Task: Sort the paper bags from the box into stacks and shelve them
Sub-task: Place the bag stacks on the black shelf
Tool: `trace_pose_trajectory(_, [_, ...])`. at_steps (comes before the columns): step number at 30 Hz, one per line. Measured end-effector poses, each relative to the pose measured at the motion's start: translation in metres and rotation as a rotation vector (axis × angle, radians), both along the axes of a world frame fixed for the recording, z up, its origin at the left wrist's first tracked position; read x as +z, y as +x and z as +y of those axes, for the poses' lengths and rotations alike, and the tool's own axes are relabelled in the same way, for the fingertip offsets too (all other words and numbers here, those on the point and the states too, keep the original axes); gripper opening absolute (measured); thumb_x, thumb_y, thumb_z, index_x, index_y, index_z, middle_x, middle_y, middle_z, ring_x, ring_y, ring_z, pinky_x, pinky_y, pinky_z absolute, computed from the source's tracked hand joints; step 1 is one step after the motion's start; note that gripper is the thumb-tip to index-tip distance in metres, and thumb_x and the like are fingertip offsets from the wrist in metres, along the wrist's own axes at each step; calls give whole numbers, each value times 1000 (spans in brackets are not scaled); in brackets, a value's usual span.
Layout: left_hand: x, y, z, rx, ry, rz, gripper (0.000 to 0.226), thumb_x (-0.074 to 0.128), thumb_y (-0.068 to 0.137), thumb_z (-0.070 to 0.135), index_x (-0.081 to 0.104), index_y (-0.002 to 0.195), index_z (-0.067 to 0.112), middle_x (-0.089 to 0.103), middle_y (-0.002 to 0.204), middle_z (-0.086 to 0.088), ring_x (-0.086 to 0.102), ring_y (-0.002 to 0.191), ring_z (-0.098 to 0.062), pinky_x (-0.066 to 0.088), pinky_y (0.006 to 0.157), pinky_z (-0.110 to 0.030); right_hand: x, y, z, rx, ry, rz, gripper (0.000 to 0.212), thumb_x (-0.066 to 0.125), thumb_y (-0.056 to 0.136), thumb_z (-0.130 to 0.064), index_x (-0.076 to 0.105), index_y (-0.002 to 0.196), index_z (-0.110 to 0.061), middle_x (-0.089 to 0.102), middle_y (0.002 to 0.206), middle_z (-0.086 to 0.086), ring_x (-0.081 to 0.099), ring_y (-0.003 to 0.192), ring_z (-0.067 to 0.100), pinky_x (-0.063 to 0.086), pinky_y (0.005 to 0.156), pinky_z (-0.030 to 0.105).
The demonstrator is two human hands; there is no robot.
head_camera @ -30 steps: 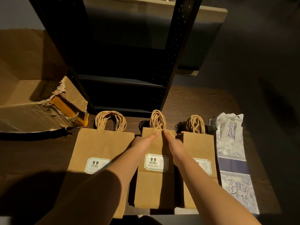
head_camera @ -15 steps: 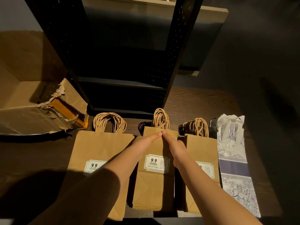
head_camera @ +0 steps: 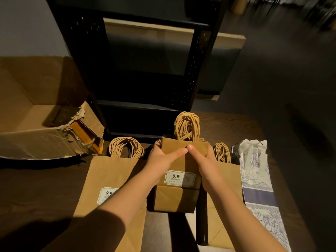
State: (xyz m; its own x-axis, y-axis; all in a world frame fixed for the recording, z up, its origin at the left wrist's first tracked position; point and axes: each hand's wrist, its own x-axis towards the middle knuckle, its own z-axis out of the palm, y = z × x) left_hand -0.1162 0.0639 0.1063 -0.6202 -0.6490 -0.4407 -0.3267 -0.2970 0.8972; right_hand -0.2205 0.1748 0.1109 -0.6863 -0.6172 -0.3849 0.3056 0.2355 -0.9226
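Observation:
A middle stack of brown paper bags [head_camera: 177,199] with twine handles and a "9.9" label is raised off the dark table. My left hand [head_camera: 162,157] grips its upper left edge and my right hand [head_camera: 201,157] grips its upper right edge, thumbs meeting on the front. A larger brown bag stack [head_camera: 101,179] lies flat to the left. Another brown stack [head_camera: 227,179] lies to the right, partly hidden by my right arm. A white and blue patterned bag stack [head_camera: 258,188] lies at the far right.
A black metal shelf unit [head_camera: 145,110] stands just behind the bags, its low shelves dark. A torn open cardboard box [head_camera: 36,139] sits at the left on the table [head_camera: 27,188]. A dark floor stretches to the right.
Both hands went from resting on the top of the middle stack to gripping its sides. The stack has risen off the table toward the shelf. The view has tilted upward.

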Motion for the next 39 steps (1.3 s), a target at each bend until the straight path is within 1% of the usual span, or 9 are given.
trace_pose_trajectory(6, [12,9,1,-79,-220,179,93,82,50,58,39,131,42,58,128,2,57,118,-14,51,98,-37,16,0,10,79,-121,205,110,84,51,-55,28,141,-28,59,123,0,62,110,16,53,94,36])
trace_pose_trajectory(11, [7,26,5,-140,-286,275,87,83,58,45,34,131,46,53,133,3,55,122,-10,50,98,-29,18,8,20,141,-178,257,115,88,50,-54,26,142,-23,56,127,-1,60,116,10,52,91,24])
trace_pose_trajectory(16, [-7,42,7,-250,-387,207,93,81,59,51,26,134,44,47,136,14,47,125,5,42,105,-19,2,13,36,231,-123,264,108,91,53,-41,26,140,-35,52,135,0,55,123,13,48,101,32])
trace_pose_trajectory(19, [-13,46,0,-269,-408,183,107,85,54,57,20,139,47,44,141,11,45,131,-2,39,110,-28,1,7,35,303,-89,287,108,89,59,-29,22,144,-33,52,136,-4,54,123,9,45,105,35])
trace_pose_trajectory(23, [-9,46,-3,-346,-443,130,124,84,52,62,7,147,42,36,144,20,38,134,-2,34,112,-26,3,-2,36,383,-40,301,114,89,62,-19,15,147,-33,49,137,-9,53,121,0,45,101,21])
trace_pose_trajectory(25, [-6,45,-3,-379,-451,127,123,84,54,57,1,144,44,31,141,27,36,133,3,31,111,-20,4,-6,38,410,-15,298,115,90,60,-19,16,147,-36,49,136,-10,53,122,1,45,103,24])
trace_pose_trajectory(31, [-10,48,-3,-370,-461,91,131,84,52,62,-2,148,42,33,147,19,34,138,-3,29,114,-27,5,-9,43,459,34,267,107,84,68,-1,16,145,-30,53,128,-11,58,110,-7,49,87,12])
trace_pose_trajectory(36, [-7,42,-5,-363,-419,-68,116,92,60,26,14,145,38,42,134,14,41,130,-12,37,108,-30,4,-5,42,433,66,300,106,81,70,2,12,144,-29,52,126,-10,55,111,-4,49,80,9])
trace_pose_trajectory(39, [-7,42,-8,-363,-425,-138,98,79,79,17,13,150,30,43,143,0,46,128,-19,45,100,-27,4,-5,41,422,64,317,106,83,70,-3,11,142,-32,52,128,-12,54,114,-2,48,85,11])
